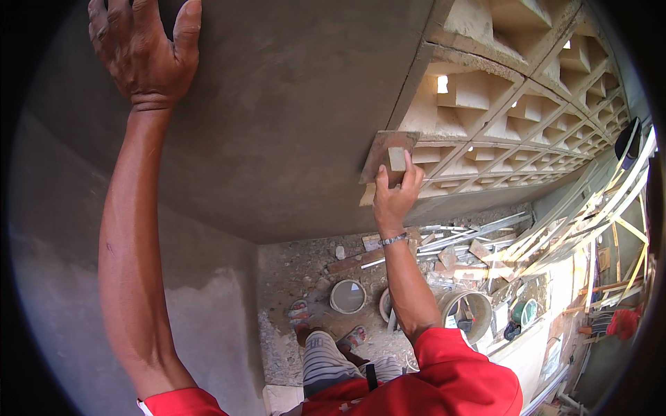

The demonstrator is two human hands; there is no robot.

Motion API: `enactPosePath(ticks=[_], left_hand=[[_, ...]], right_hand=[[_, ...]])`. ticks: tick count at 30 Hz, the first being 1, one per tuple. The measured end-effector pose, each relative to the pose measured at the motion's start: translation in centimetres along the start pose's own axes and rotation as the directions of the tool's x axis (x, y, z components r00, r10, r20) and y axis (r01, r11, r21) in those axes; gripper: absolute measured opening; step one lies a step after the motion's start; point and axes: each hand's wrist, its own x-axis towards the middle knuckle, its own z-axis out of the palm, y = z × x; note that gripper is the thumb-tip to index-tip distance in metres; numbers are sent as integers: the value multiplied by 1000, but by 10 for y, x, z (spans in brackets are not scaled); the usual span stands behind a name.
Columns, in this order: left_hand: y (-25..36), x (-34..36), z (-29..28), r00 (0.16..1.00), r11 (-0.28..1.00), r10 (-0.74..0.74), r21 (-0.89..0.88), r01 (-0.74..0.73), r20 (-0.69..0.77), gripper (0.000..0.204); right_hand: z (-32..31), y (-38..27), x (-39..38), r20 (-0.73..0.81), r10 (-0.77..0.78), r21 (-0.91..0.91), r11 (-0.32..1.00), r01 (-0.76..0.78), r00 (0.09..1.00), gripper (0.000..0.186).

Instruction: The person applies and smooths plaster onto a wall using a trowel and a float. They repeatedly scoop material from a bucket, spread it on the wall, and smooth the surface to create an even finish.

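My left hand [147, 62] is raised against the dark, freshly plastered wall [291, 97], with its thumb held apart from the fingers. Its fingertips run out of the top of the picture. Lower and to the right, my right hand [397, 200] grips a plastering float [380, 147] by its pale block handle. The float's flat rectangular plate lies against the plaster's right edge and overlaps the border of the pale breeze-block screen [479, 104]. I cannot see the plate's working face.
Below, a round bucket [348, 297] stands near my sandalled feet, with a larger round tub [468, 313] farther right. Scrap boards [361, 262] and rubble lie along the wall's foot. Long thin strips [603, 208] lean in a tangle at the right. A side wall [201, 291] closes the left.
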Motion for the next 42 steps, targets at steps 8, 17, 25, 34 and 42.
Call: enactPosePath(ticks=[8, 17, 25, 34, 42], left_hand=[[0, 2, -8, 1000, 1000, 4, 24, -4, 8, 65], [0, 2, -6, 1000, 999, -6, 36, 6, 0, 65], [-5, -5, 3, 1000, 995, 0, 100, -2, 15, 67], [7, 12, -16, 999, 999, -31, 11, 30, 43, 66], [4, 7, 3, 997, 989, -55, -140, 48, -46, 61]], right_hand=[[-45, -15, -1, -8, 21, 63, 998, -20, 1000, 55], [-22, -70, 95, -129, -212, -21, 977, 211, 969, 57], [-14, 25, -19, 5, -36, -110, 993, 37, 999, 57], [-49, -52, 43, -13, 23, 377, 926, -16, 1000, 50], [-58, -57, 42, 336, 55, 534, 811, -238, 940, 51]])
